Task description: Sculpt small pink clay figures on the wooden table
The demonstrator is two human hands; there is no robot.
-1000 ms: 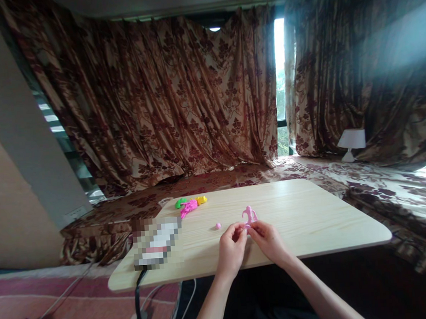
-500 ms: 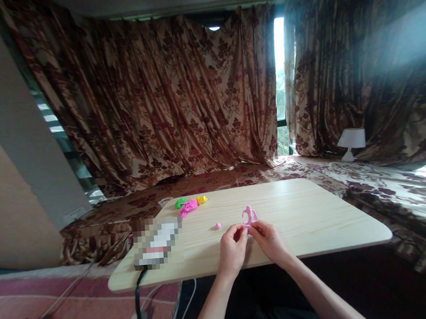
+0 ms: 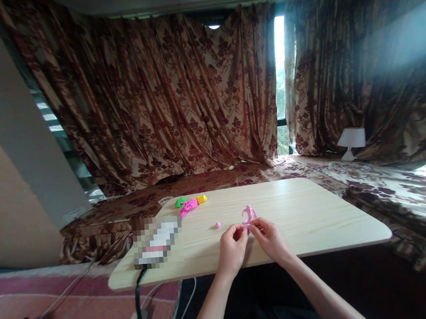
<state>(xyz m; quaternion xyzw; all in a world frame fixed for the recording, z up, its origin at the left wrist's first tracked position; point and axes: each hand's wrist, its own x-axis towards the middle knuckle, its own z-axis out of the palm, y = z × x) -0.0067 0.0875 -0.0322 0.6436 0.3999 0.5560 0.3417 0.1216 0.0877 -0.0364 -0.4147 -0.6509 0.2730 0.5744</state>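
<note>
Over the front part of the table, my left hand and my right hand meet with fingertips pinched. Between them is a small pink piece, mostly covered by the fingers, at the base of a light pink figure with a rounded top and thin curved parts. The figure rises just beyond my fingertips; whether it and the pinched piece are joined I cannot tell. A small pink ball lies to the left of my hands.
At the table's back left lie a green lump, a bright pink stringy bundle and a yellow piece. A blurred-out device with a black cable is at the left edge. A white lamp stands beyond, at right.
My right fingers have shifted very slightly at the pink piece. The figure, the ball and the other things stay where they were.
</note>
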